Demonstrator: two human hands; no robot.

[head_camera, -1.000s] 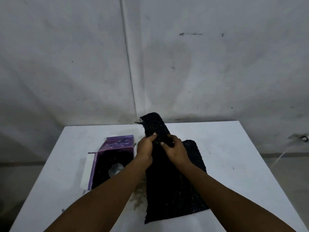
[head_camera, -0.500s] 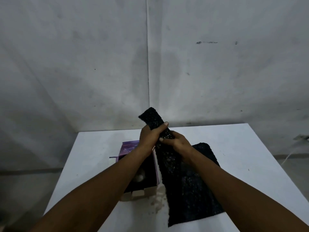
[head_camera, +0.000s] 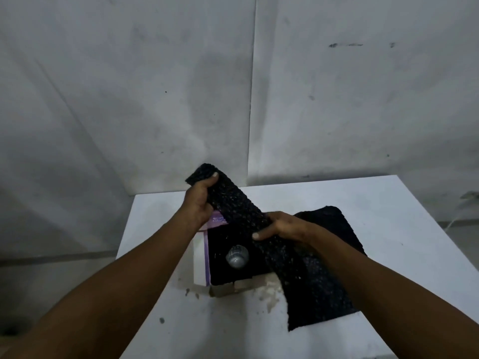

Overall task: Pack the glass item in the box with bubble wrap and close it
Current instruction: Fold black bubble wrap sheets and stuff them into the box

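A long black sheet of bubble wrap (head_camera: 241, 211) is lifted at its far end and trails down onto the table at the right. My left hand (head_camera: 199, 203) grips its raised top end. My right hand (head_camera: 282, 228) grips the strip lower down, just right of the box. The purple box (head_camera: 206, 257) stands open below my hands, dark inside. A clear glass item (head_camera: 237, 256) with a rounded top sits in it, uncovered.
The white table (head_camera: 388, 211) stands against a grey wall. A brown cardboard flap (head_camera: 228, 287) of the box sticks out toward me. Stains and crumbs mark the tabletop near the flap. A floor edge shows at the far right.
My left hand has raised the wrap's end higher. My right hand has slid down the strip, apart from the left. The view has shifted, so the box and glass show more fully.
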